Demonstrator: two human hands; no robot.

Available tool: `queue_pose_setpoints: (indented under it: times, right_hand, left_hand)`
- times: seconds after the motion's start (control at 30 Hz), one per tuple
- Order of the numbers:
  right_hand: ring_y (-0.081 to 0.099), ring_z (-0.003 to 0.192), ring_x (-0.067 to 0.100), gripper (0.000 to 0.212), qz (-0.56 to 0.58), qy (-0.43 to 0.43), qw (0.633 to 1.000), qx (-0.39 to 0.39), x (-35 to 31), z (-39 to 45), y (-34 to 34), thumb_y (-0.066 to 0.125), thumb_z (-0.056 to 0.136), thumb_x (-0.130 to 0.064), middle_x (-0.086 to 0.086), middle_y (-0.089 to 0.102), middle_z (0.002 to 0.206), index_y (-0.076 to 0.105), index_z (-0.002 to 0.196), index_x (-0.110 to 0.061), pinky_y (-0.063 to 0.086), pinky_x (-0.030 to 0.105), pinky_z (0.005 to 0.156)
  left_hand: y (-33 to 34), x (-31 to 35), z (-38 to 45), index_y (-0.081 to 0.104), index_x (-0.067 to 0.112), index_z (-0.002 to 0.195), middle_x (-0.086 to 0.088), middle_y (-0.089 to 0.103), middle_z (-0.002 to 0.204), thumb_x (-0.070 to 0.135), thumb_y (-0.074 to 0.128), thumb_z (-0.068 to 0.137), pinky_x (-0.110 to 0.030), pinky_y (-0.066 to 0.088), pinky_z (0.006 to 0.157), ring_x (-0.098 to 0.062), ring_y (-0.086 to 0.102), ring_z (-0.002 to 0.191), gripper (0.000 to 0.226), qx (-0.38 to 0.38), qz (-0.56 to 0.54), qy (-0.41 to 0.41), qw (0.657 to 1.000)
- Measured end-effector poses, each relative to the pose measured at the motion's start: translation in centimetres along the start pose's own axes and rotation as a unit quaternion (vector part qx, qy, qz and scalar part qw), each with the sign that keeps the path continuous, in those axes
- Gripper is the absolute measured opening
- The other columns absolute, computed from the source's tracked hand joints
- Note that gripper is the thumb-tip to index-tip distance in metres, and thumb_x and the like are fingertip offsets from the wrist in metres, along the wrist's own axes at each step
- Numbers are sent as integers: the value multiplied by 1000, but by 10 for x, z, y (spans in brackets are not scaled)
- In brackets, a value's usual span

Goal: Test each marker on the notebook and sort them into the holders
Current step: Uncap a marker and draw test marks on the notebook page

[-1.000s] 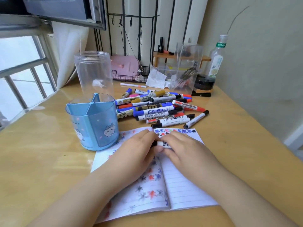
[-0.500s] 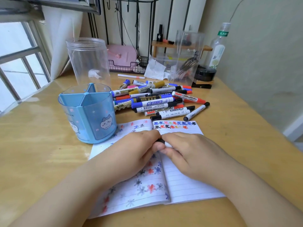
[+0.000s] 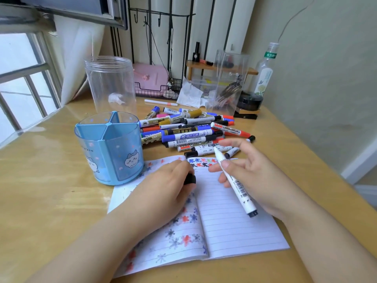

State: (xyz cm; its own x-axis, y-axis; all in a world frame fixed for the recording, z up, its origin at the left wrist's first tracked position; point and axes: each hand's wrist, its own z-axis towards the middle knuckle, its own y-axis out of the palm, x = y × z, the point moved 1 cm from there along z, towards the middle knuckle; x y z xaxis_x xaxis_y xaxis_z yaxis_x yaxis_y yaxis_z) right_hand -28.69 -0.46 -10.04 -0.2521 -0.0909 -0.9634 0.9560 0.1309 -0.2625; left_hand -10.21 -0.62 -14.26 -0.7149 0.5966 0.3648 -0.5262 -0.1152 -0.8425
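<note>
Hands over the lined notebook [image 3: 234,217]: my left hand [image 3: 163,188] grips a ribbed black cap [image 3: 190,179]; my right hand [image 3: 255,176] pinches the uncapped white marker [image 3: 234,180], barcode printed along its smooth barrel. Behind lies a marker pile [image 3: 191,131], one reading "PERMANENT".

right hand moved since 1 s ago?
Yes. The right hand has drawn right, away from the left hand, over the notebook, holding the uncapped marker.

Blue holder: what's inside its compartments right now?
The blue holder shows dividers and, through its translucent walls, no markers in the compartments facing the camera. The floor of the far compartment is hidden. The marker pile lies beside it on the table.
</note>
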Motion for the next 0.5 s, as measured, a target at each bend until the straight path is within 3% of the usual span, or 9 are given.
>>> queue_pose_setpoints:
  times: [0.07,0.2,0.37,0.5]
  right_hand:
    - [63,59,8,19,109,34,993,19,-4,7,3,46,97,-3,14,72,81,60,102,-15,51,17,56]
    - [61,54,11,20,263,97,960,-5,-2,25,11,43,93,5,16,69,72,61,100,-1,52,15,53]
    - [36,40,7,9,124,64,989,42,20,43,26,57,92,-11,1,54,49,56,83,-15,29,17,42]
    - [38,38,7,18,-19,10,997,70,32,45,29,62,88,-18,2,55,49,51,74,-17,33,20,42]
  left_hand:
    - [0,0,0,53,21,98,6,55,96,42,37,82,-34,45,72,-17,53,88,31,-5,6,-9,1000]
    - [-1,1,-1,55,27,100,13,58,95,44,44,85,-27,42,68,-10,53,83,26,-19,-17,-13,1000]
    - [3,-1,-1,56,30,104,14,63,98,58,22,77,-28,45,79,-6,54,93,51,-56,-18,8,998]
    - [5,-3,-1,54,32,106,15,62,98,58,20,77,-27,45,80,-5,53,94,52,-59,-13,4,998]
